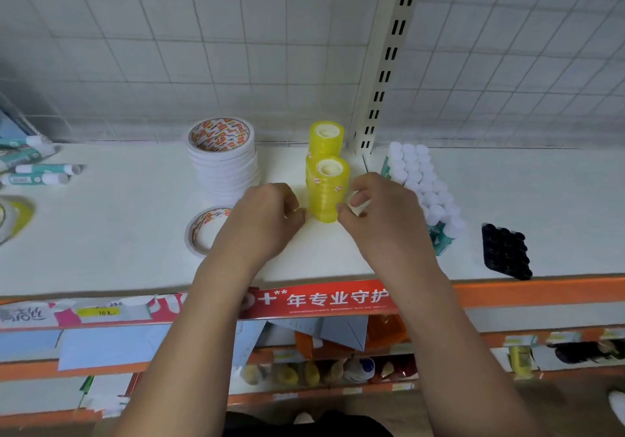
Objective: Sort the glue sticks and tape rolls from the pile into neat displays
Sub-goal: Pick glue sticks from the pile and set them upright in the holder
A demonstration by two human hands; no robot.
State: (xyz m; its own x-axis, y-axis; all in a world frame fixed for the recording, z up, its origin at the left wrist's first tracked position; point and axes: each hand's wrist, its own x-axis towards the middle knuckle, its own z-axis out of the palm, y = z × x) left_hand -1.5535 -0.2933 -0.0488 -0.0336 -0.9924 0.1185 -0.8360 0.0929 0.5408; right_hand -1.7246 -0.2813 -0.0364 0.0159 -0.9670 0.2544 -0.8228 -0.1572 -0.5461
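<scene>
White shelf (118, 233) with an orange front edge (541, 289) — a red banner (321, 298) stuck across it. Behind stand a white wire-grid panel (169, 47) and a cream slotted upright (385, 74). Lower shelves (524, 320) carry goods — brown floor (558, 403) below.

Both bare forearms reached forward side by side, converging toward the fingertips; the left hand (263, 220) lay knuckles up, its fingers (287, 196) curled toward the palm and enclosing nothing; its thumb tip met the lower side of the yellow tape stack (326, 193); the right hand (382, 217) mirrored it just across the stack, fingers likewise bent inward, thumb tip touching the opposite lower side; the two thumbs faced each other with only the stack between them.
</scene>
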